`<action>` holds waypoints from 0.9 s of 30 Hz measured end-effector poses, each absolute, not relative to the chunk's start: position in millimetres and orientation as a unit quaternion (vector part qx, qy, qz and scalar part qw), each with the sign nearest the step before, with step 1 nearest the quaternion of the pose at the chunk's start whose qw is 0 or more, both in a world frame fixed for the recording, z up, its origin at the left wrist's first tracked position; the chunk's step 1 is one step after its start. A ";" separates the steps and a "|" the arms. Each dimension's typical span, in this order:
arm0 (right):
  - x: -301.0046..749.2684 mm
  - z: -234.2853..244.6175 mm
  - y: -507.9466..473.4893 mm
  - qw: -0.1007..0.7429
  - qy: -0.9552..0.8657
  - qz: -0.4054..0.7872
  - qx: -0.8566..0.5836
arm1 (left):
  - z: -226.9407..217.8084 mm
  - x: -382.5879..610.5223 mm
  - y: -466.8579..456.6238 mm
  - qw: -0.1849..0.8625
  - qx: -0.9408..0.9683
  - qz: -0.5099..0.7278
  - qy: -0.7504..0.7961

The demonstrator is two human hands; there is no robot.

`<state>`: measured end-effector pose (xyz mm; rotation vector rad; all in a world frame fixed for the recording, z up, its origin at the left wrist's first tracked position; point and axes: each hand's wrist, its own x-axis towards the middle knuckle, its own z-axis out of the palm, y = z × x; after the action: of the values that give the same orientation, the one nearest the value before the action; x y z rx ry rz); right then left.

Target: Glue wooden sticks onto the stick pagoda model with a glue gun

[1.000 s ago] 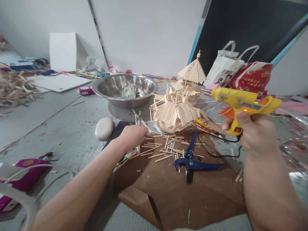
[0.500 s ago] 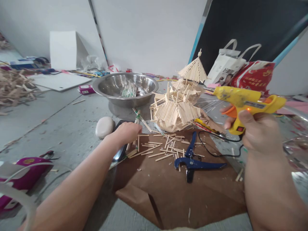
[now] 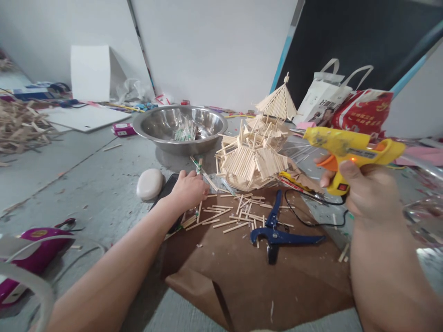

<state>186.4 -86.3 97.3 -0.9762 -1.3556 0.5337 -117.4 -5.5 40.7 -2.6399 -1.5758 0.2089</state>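
My right hand (image 3: 368, 191) grips a yellow glue gun (image 3: 346, 147) in the air, its nozzle pointing left toward a small tower built of wooden sticks (image 3: 258, 147). My left hand (image 3: 188, 190) reaches down over a dark phone (image 3: 165, 189) beside a scatter of short wooden sticks (image 3: 231, 214) on brown paper (image 3: 263, 272); its fingers curl downward and what they hold, if anything, is hidden.
Blue cutters (image 3: 277, 230) lie on the brown paper. A steel bowl (image 3: 180, 127) with sticks stands behind, a white oval stone (image 3: 149, 183) to its left. Bags (image 3: 346, 108) lean at the back right. A stick pile (image 3: 19, 127) sits far left.
My left hand drew back left over the phone, then shifted slightly forward again. The glue gun wavered a little but stays raised.
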 end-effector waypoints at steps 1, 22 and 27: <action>186.2 97.6 -86.2 0.640 -0.595 0.235 -0.426 | 42.0 -116.3 -6.0 0.028 -0.859 0.051 -0.508; 185.1 96.3 -85.9 0.620 -0.590 0.257 -0.449 | 63.5 -87.7 -27.7 -0.248 -0.835 -0.106 -0.481; 185.5 97.8 -85.8 0.634 -0.589 0.247 -0.436 | 60.9 -95.6 -20.4 -0.164 -0.831 -0.042 -0.529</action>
<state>185.5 -85.8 97.8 -0.9965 -1.3478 0.5657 -95.6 -20.4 60.9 -2.9245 -1.8624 -0.1492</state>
